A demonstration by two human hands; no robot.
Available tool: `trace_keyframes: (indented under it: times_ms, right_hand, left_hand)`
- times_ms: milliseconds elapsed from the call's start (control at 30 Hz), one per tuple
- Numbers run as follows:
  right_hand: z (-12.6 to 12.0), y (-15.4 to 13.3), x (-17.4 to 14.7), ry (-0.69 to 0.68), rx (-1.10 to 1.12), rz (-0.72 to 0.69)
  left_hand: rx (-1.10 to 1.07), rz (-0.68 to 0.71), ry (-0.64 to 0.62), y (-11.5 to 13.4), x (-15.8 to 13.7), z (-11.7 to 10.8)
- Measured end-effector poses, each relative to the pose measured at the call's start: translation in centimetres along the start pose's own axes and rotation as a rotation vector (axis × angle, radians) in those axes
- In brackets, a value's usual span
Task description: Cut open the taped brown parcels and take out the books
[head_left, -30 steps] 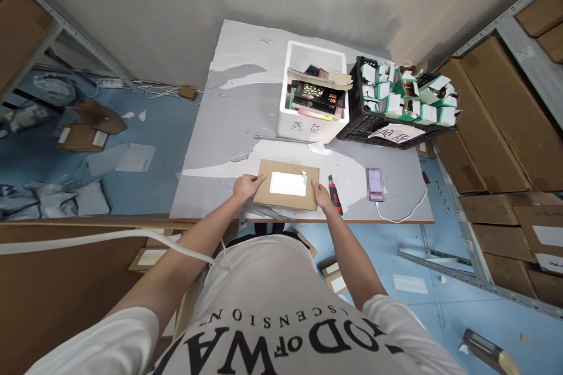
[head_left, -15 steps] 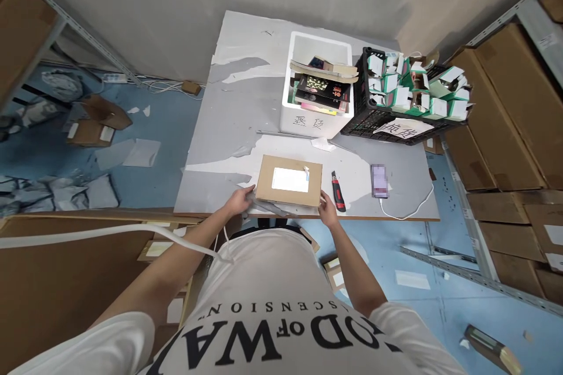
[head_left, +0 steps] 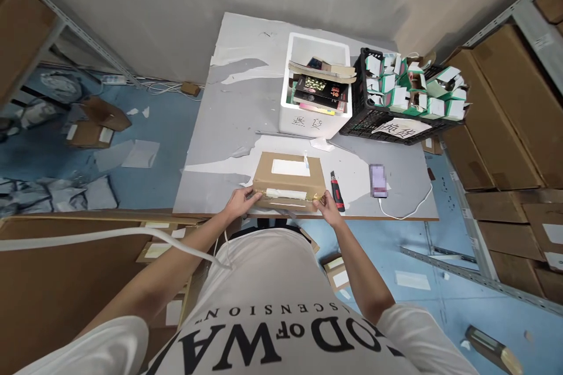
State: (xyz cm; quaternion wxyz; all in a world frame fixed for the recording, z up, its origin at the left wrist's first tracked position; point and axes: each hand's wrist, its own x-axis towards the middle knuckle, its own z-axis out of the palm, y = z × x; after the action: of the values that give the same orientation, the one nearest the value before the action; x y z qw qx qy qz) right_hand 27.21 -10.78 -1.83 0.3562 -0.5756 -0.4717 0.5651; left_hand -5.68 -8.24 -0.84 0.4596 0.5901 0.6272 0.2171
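A brown cardboard box [head_left: 264, 173] lies near the front edge of the table, tilted so that its near side, with shiny tape and a white strip, shows. On its top is a white label [head_left: 290, 167]. My left hand [head_left: 243, 200] grips the box's near left corner, thumb on the near side. At the near right corner, my right hand [head_left: 326, 206] holds the box with fingers bent round it. Just right of the box lies a red and black utility knife [head_left: 336, 192], apart from my right hand.
A white foam bin [head_left: 308, 120] of books stands behind the box. Beside it, a black crate [head_left: 360, 120] holds several small green-and-white cartons. A phone [head_left: 378, 180] with a white cable lies at the right. Shelves with cardboard boxes [head_left: 497, 111] flank the table's right side.
The box has tipped so its taped near side faces up toward me. Both hands have shifted onto its near corners, with thumbs on that side.
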Motion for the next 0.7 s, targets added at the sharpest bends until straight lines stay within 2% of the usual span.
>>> trace_keyframes:
  times_ms: [67, 167, 267, 533, 700]
  right_hand:
    - [-0.4, -1.6, 0.4, 0.048, -0.11, 0.018]
    - [-0.7, -3.3, 1.6, 0.135, -0.401, 0.097]
    - [-0.7, -4.0, 3.0, 0.14, -0.552, 0.145]
    - [-0.4, -3.0, 4.1, 0.111, -0.544, 0.182]
    - [-0.4, -2.7, 4.0, 0.128, -0.458, 0.202]
  left_hand:
    - [0.102, 0.017, 0.076, 1.4, 0.1, -0.3]
    - [0.242, -0.023, 0.171, 3.0, 1.2, -0.6]
    - [0.316, -0.082, 0.186, 3.7, 2.6, -0.7]
    - [0.346, -0.123, 0.176, 2.7, 3.8, -0.3]
    - [0.261, -0.141, 0.183, 1.7, 4.1, -0.2]
